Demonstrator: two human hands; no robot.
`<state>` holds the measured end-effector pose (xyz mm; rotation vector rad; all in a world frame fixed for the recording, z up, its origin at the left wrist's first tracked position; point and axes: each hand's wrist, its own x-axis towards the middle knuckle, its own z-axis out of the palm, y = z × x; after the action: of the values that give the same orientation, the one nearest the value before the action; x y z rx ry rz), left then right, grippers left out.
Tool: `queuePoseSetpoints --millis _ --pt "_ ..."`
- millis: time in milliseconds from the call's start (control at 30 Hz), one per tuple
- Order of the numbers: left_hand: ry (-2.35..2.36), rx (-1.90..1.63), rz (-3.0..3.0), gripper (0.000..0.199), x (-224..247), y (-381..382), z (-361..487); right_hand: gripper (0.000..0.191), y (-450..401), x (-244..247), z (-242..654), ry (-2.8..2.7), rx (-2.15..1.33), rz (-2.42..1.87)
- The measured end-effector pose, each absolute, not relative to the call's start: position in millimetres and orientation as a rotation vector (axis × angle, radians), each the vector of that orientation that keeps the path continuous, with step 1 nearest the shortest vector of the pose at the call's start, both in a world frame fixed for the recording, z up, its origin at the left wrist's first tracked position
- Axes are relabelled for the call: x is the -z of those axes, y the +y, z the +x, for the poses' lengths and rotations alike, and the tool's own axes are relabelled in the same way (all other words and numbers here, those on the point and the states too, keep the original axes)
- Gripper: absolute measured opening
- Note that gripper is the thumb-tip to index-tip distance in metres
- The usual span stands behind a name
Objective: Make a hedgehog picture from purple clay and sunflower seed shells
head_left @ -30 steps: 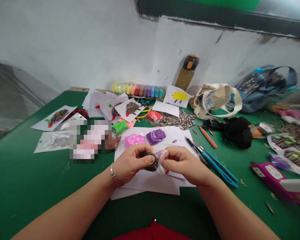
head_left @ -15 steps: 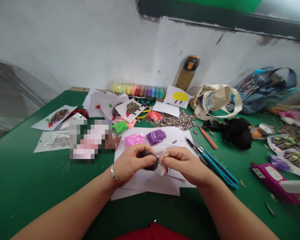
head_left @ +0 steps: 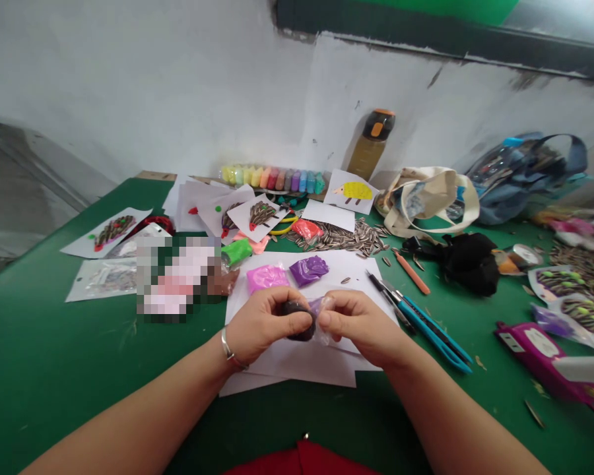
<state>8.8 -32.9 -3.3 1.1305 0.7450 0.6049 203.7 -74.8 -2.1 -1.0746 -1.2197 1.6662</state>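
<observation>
A dark packet of modelling clay (head_left: 301,322) in clear plastic wrap is held above white paper sheets (head_left: 297,361). My left hand (head_left: 272,316) is closed around the dark clay, thumb on top. My right hand (head_left: 357,323) pinches the loose clear end of the wrapper (head_left: 323,330). Just beyond my fingers lie a pink clay packet (head_left: 266,278) and a purple clay packet (head_left: 309,270), both on the paper. A single sunflower seed (head_left: 345,280) rests beside the purple one.
Scissors-like blue tweezers (head_left: 435,336), pens and an orange tool (head_left: 412,272) lie to the right. Sunflower seeds (head_left: 351,236) are heaped behind the paper. A bottle (head_left: 370,148) leans on the wall near a cream bag (head_left: 426,198). Seed-hedgehog pictures (head_left: 113,231) lie left; a magenta power strip (head_left: 544,359) lies right.
Both hands stay in nearly the same place. My left thumb has shifted slightly right over the dark clay, and the wrapper end has changed shape a little between my fingers.
</observation>
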Motion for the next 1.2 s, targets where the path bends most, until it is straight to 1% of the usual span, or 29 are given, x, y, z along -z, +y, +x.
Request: queuePoseSetpoints --millis 200,233,333,367,433,467,533,600,800,933,1033,1200 --pt "0.782 -0.600 1.223 0.024 0.9 -34.5 11.4 0.034 -75.1 1.7 205.2 -1.207 -1.593 -1.059" --pt "0.822 -0.638 1.287 0.027 0.6 -35.8 11.3 0.034 -75.4 1.3 204.9 -1.205 -1.570 -1.060" --pt "0.941 -0.855 1.619 0.044 -2.0 -42.3 9.4 0.033 -76.9 -0.4 202.7 -1.260 -1.426 -1.169" --pt "0.941 -0.907 1.744 0.045 -3.5 -45.1 8.6 0.033 -77.6 -0.9 201.3 -1.293 -1.362 -1.233" --pt "0.885 -0.916 1.936 0.036 -7.0 -50.4 7.7 0.033 -78.9 -1.9 197.7 -1.345 -1.301 -1.315" --pt "0.863 -0.901 1.979 0.029 -8.7 -52.3 7.7 0.032 -79.4 -2.2 195.8 -1.361 -1.324 -1.315" --pt "0.864 -0.871 1.982 0.017 -10.9 -54.2 8.4 0.030 -80.1 -2.6 192.9 -1.376 -1.422 -1.258" --pt "0.890 -0.838 1.923 0.011 -11.4 -53.5 9.2 0.028 -80.3 -2.8 192.2 -1.387 -1.456 -1.219" --pt "0.904 -0.813 1.650 0.016 -5.1 -49.6 10.1 0.024 -80.1 -5.0 195.9 -1.554 -1.341 -1.187" --pt "1.012 -0.819 1.645 0.020 -3.8 -49.2 11.2 0.019 -82.1 -6.2 193.5 -1.660 -1.277 -1.204" --pt "1.092 -0.790 1.727 0.017 -6.5 -47.9 11.2 0.021 -84.5 -7.1 191.4 -1.777 -1.144 -1.283" --pt "1.052 -0.745 1.826 0.009 -11.8 -47.1 9.1 0.023 -88.1 -8.5 189.4 -1.999 -0.888 -1.315"
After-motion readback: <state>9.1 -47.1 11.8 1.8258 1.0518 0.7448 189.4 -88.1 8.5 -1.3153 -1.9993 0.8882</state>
